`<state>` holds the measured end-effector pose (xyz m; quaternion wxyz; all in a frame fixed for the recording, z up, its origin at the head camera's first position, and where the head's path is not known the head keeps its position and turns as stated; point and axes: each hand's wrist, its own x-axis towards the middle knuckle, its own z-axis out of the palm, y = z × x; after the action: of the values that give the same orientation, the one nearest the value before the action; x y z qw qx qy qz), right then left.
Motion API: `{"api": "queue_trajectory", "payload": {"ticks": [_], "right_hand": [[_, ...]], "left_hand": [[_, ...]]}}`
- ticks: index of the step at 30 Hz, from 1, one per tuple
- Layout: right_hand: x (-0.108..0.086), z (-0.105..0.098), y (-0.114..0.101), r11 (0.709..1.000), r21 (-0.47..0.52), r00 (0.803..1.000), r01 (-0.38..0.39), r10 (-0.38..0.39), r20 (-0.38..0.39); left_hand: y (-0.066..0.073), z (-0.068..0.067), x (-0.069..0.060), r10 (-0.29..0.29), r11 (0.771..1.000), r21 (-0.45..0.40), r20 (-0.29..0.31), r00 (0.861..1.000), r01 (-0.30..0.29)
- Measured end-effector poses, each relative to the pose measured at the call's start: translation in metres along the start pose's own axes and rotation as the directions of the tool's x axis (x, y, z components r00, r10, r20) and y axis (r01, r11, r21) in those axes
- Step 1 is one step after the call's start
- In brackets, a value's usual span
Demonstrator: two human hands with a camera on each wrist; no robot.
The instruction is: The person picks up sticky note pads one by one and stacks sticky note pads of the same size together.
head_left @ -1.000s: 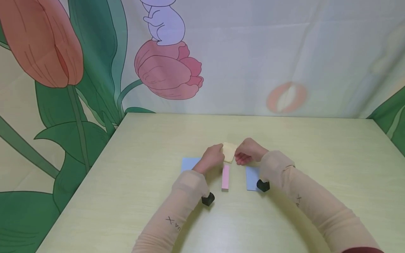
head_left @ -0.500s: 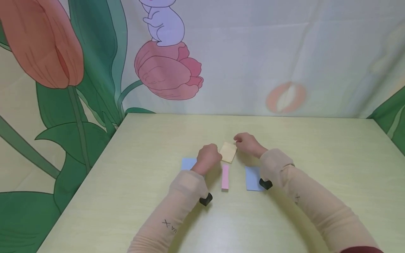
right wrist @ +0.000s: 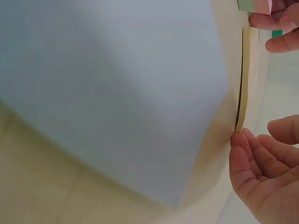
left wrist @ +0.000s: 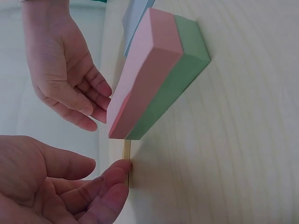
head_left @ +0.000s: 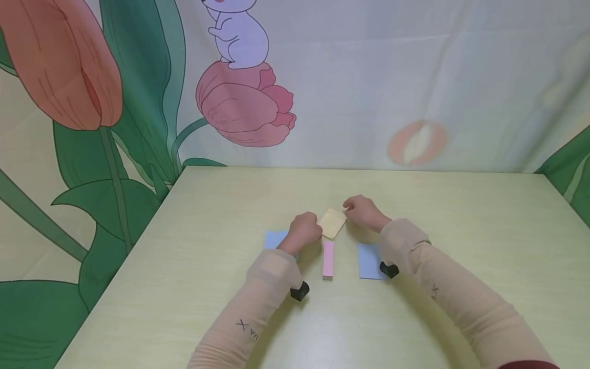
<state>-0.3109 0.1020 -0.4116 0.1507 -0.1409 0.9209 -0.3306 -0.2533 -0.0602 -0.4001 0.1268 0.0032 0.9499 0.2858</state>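
Note:
A thin pale yellow pad [head_left: 332, 224] lies tilted on the table between the two hands. My left hand [head_left: 302, 231] is at its left side; in the left wrist view the left fingers [left wrist: 114, 179] meet the pad's edge, thumb apart. At the pad's right corner is my right hand [head_left: 366, 212]. Its fingertips [right wrist: 239, 140] touch the pad's end in the right wrist view, the thumb standing off. Just in front of the pad lies a long block [head_left: 328, 260], pink with a green layer underneath [left wrist: 170, 86].
Partly under the left forearm is a blue sheet [head_left: 275, 239]. A second blue sheet [head_left: 369, 261] lies near the right wrist, partly covered by it. The pale wooden table [head_left: 221, 205] ends at a printed cloth backdrop [head_left: 350, 92].
The yellow pad has turned clockwise. My right hand has shifted toward the pad's far right side, and its fingers have changed pose. The left hand has moved slightly left; the pink block stays put.

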Motion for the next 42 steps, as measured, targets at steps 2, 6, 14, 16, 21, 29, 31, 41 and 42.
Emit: {"api": "queue_trajectory", "payload": {"ticks": [2, 6, 14, 16, 21, 29, 31, 41, 42], "right_hand": [[0.000, 0.000, 0.002, 1.000, 0.002, 1.000, 0.000, 0.001, -0.005], [-0.002, -0.001, 0.004, 1.000, 0.001, 1.000, -0.003, 0.003, -0.006], [0.000, -0.004, 0.005, 1.000, -0.027, 1.000, -0.006, 0.006, 0.019], [0.000, -0.006, 0.005, 0.998, -0.063, 0.999, 0.024, -0.022, 0.033], [0.000, -0.012, 0.002, 0.968, -0.211, 0.989, 0.134, -0.117, 0.090], [0.005, -0.013, -0.007, 0.789, -0.533, 0.952, 0.305, -0.243, 0.185], [0.006, -0.010, -0.008, 0.733, -0.597, 0.945, 0.325, -0.259, 0.197], [-0.002, -0.001, -0.015, 0.520, -0.741, 0.888, 0.425, -0.399, 0.230], [-0.002, -0.001, -0.015, 0.509, -0.748, 0.887, 0.425, -0.399, 0.232]], "left_hand": [[-0.001, 0.000, 0.000, 0.009, 1.000, -0.008, -0.006, 1.000, -0.009], [-0.001, 0.000, 0.000, 0.018, 1.000, -0.014, -0.026, 1.000, -0.018], [-0.001, -0.002, -0.002, 0.011, 1.000, -0.028, -0.035, 0.999, -0.012], [-0.002, -0.003, -0.003, 0.016, 1.000, -0.023, -0.023, 1.000, -0.016], [-0.004, -0.004, -0.003, 0.037, 0.999, 0.020, 0.000, 0.999, -0.037], [-0.007, -0.005, -0.004, 0.027, 0.998, 0.064, -0.011, 1.000, -0.026], [-0.009, -0.005, -0.004, 0.035, 0.997, 0.069, -0.028, 0.999, -0.033], [-0.016, -0.005, -0.003, 0.084, 0.996, 0.046, -0.028, 0.996, -0.082], [-0.016, -0.005, -0.003, 0.086, 0.995, 0.048, -0.028, 0.996, -0.084]]}}
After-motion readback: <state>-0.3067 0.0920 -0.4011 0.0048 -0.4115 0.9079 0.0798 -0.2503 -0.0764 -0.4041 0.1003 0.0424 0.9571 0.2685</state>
